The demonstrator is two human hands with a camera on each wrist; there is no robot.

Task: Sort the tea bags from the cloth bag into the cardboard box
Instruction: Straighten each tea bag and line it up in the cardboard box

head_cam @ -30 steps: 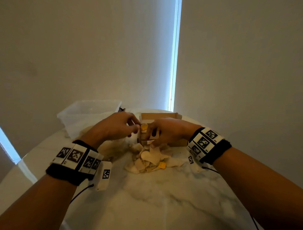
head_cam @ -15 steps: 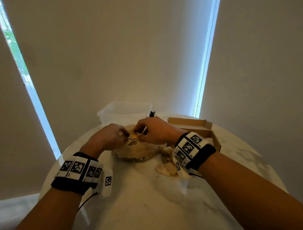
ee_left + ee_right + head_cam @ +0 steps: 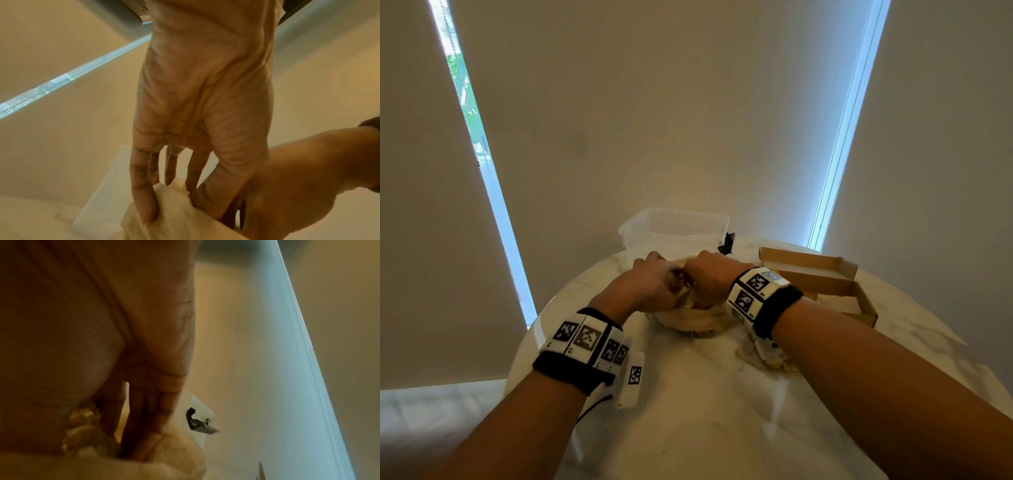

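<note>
The beige cloth bag [image 3: 693,320] lies on the marble table [image 3: 705,411], in front of both hands. My left hand [image 3: 666,286] grips the bag's gathered rim [image 3: 174,209], fingers curled into the cloth. My right hand [image 3: 700,284] is at the same opening. Its fingers [image 3: 144,426] reach down into the cloth bag [image 3: 176,456], tips hidden by the fold. The open cardboard box [image 3: 825,284] stands to the right. A small heap of tea bags [image 3: 763,358] lies under my right wrist. No tea bag shows in either hand.
A clear plastic tub [image 3: 674,228] stands behind the bag at the table's far edge. Beside the tub is a black clip [image 3: 726,243], which also shows in the right wrist view [image 3: 198,423]. The table's round edge curves close on the left.
Both hands left the heap of tea bags by the box and went to the cloth bag's mouth. The yellow-tagged tea bag held between them earlier no longer shows. The view swung left.
</note>
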